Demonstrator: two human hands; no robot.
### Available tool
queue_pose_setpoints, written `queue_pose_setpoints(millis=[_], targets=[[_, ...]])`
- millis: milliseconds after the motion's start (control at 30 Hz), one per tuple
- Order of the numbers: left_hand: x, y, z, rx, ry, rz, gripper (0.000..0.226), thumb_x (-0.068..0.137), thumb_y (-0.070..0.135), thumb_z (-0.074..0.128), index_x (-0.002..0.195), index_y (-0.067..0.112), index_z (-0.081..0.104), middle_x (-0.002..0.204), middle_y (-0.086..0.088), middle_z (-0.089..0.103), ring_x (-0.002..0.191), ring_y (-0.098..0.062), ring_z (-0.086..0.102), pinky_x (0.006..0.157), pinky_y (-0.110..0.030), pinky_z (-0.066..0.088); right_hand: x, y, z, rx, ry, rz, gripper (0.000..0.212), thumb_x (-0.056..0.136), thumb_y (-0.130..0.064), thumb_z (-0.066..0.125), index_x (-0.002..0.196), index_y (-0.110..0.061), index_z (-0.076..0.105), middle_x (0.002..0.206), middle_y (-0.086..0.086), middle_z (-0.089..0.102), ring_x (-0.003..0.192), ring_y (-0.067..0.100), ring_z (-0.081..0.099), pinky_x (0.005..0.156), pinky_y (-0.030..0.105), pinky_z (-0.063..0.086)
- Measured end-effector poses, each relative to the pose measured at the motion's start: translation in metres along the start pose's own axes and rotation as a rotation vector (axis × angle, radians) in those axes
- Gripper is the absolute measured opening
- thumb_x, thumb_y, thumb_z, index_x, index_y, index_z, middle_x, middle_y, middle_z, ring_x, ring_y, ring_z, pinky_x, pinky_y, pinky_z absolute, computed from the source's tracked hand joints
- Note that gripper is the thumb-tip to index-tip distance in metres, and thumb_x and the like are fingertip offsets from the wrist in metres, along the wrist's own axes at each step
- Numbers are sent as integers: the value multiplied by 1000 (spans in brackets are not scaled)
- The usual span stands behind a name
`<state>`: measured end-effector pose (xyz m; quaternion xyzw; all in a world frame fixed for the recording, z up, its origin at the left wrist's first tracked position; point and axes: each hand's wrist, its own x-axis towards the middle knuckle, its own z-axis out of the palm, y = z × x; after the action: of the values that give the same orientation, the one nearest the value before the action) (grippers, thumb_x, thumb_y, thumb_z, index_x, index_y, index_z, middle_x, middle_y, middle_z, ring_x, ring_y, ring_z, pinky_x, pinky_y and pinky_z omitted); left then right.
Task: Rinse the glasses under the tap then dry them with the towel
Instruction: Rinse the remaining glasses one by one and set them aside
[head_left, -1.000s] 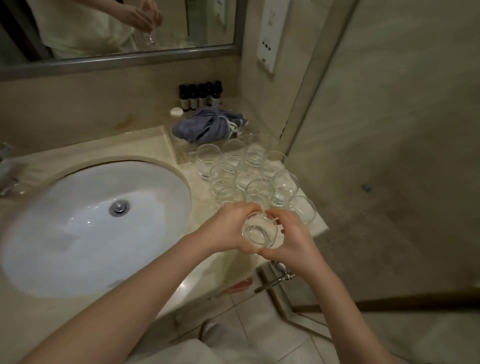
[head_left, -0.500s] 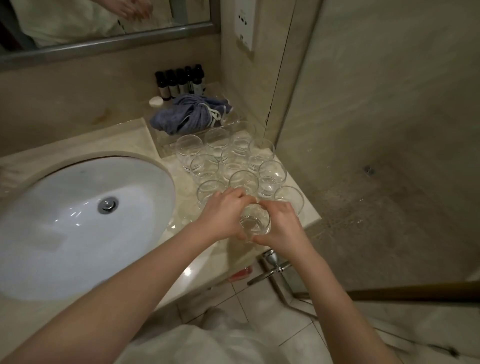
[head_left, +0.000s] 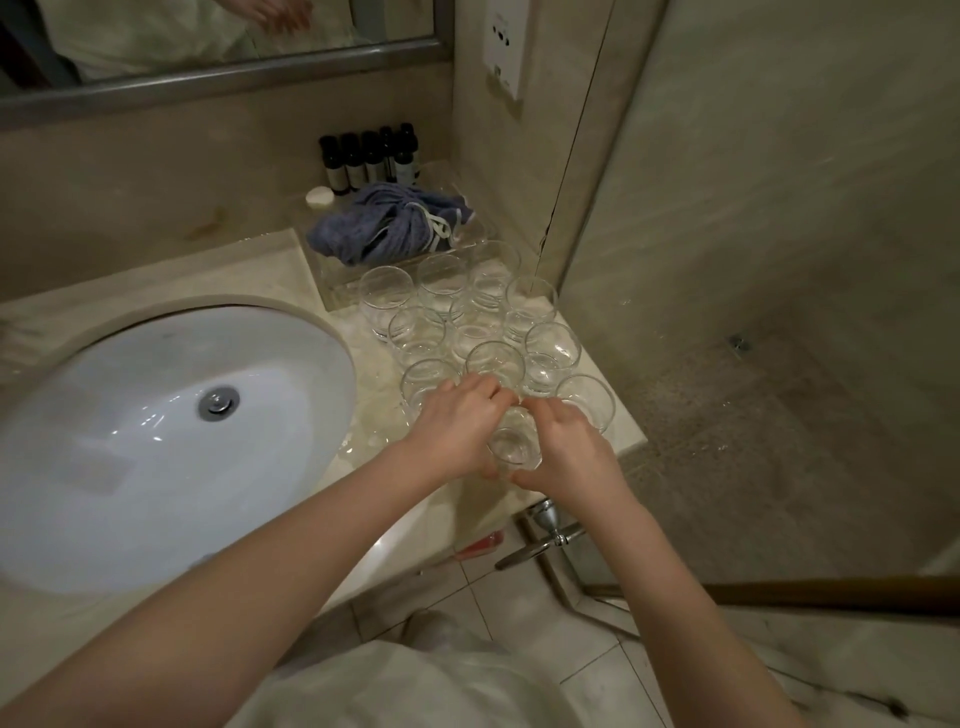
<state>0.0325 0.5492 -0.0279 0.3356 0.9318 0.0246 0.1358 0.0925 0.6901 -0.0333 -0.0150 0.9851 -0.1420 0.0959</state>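
My view is dim and greenish, lit softly from overhead. Small glints sit on the white oval sink basin (head_left: 156, 441) and the clear round drinking glasses (head_left: 467, 317). My forearms stretch and blur toward the bottom edge; straight wall lines bow.

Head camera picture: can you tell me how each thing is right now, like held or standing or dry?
Held glass: upright, gripped by both hands at the counter's front edge.
Left hand: fingers curled round the glass.
Right hand: fingers curled round the glass.
Other glasses: standing upright, clustered together.
Towel: bunched up, untouched.
Sink: no water running in view.
Counter: wet beside the sink.
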Motion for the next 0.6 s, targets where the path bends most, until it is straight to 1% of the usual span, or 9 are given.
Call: queue_pose_setpoints(millis=[100, 200, 267, 300, 400, 467, 600], targets=[[-3, 0, -8, 45, -23, 21, 82, 72, 47, 77, 140, 21, 40, 139, 2, 45, 130, -17, 41, 99, -34, 33, 0, -7, -11, -159, -41, -2, 72, 75, -38, 76, 133, -14, 41, 130, 1, 50, 116, 22, 48, 81, 30, 46], [-10, -10, -27, 63, -57, 30, 77, 73, 49, 77, 137, 19, 47, 133, 2, 52, 127, -19, 47, 98, -37, 39, 5, -21, -30, -265, -81, -3, 71, 77, -41, 74, 133, -13, 41, 129, 1, 49, 119, 22, 46, 86, 34, 46], [-20, -26, -44, 85, -68, 15, 75, 71, 49, 79, 134, 20, 51, 127, 2, 56, 121, -20, 53, 92, -35, 43, 12, -39, -45, -321, -108, -20, 70, 78, -42, 74, 133, -13, 41, 130, 3, 50, 122, 24, 44, 89, 37, 45], [-27, -37, -53, 86, -80, -7, 76, 71, 49, 81, 135, 21, 51, 126, 2, 57, 118, -20, 54, 88, -34, 42, 15, -49, -52, -348, -112, -41, 70, 78, -42, 74, 133, -13, 41, 130, 3, 50, 122, 25, 43, 90, 38, 44], [-58, -78, -74, 45, -131, -114, 80, 69, 47, 83, 137, 24, 48, 129, 3, 56, 118, -20, 54, 81, -31, 39, 31, -92, -66, -396, -128, -134, 71, 77, -42, 74, 135, -17, 42, 129, 2, 52, 123, 24, 44, 92, 39, 43], [-86, -112, -81, -8, -162, -212, 80, 69, 45, 84, 137, 25, 47, 130, 4, 55, 117, -20, 55, 80, -30, 39, 42, -128, -67, -419, -146, -208, 68, 77, -41, 75, 134, -19, 44, 127, 1, 54, 122, 24, 44, 91, 38, 42], [-161, -183, -82, -97, -160, -413, 76, 70, 43, 85, 135, 27, 49, 129, 5, 56, 113, -19, 56, 75, -29, 38, 64, -218, -53, -434, -173, -382, 67, 78, -36, 75, 135, -21, 43, 127, 2, 54, 121, 25, 44, 87, 38, 42]])
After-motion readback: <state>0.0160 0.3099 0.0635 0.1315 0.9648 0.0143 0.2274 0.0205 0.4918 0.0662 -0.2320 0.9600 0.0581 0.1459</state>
